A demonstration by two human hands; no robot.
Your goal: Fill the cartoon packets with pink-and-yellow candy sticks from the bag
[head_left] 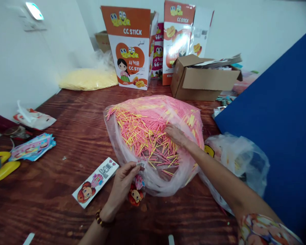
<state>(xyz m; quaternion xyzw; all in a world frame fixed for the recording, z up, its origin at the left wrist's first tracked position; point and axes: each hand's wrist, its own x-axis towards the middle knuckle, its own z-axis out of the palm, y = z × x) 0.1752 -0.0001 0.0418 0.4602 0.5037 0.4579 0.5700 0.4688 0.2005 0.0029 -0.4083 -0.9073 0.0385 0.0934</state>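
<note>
My left hand point(124, 177) is closed, pinching the top edge of a small printed packet point(136, 194) that bears a cartoon figure and a barcode. A large clear plastic bag point(163, 189) lies just beyond it, its mouth rolled open towards me. Many thin pink and yellow sticks point(142, 132) fill the bag. Inside the mouth, my right hand point(177, 136) rests on the sticks with its fingers stretched out; the fingertips are partly hidden. Left of my left hand, a flat white pack point(95, 182) with a similar cartoon figure lies on the table.
Several printed packets point(35, 147) lie at the left near yellow-handled scissors point(2, 165) and a tissue pack point(34, 118). Cartons point(132, 47) and an open brown box point(204, 80) stand behind. A blue panel point(275, 102) and a crumpled plastic bag point(244, 160) border the right side.
</note>
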